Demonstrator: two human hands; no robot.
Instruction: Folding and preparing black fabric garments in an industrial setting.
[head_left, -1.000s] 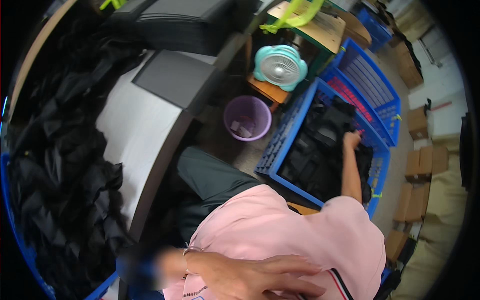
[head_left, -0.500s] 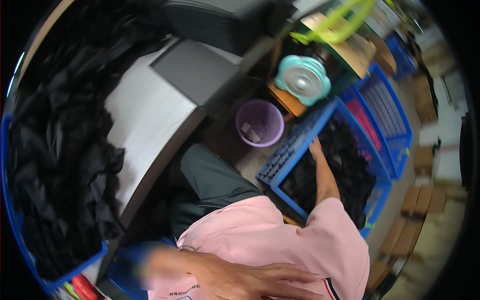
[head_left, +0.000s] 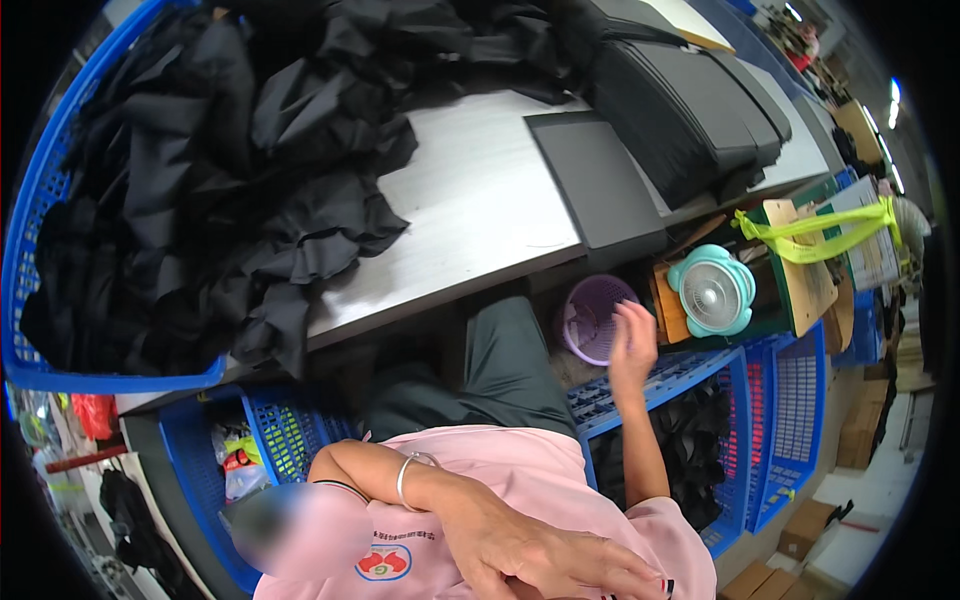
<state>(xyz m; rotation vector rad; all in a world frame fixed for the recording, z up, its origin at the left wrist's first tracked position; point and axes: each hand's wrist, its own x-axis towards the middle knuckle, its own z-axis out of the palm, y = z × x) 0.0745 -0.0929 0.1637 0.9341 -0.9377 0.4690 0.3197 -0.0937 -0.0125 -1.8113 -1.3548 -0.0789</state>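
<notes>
On your pink shirt, at the lower centre-left of the frame, you carry a short line of dark printed characters, slanting just above a blue-outlined oval emblem with red shapes and small lettering inside.

L head-cam, wide fisheye, downward, close.

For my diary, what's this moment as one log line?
left hand: over shirt | right hand: by bin, touch unclear | cloth: heaped on table
</notes>
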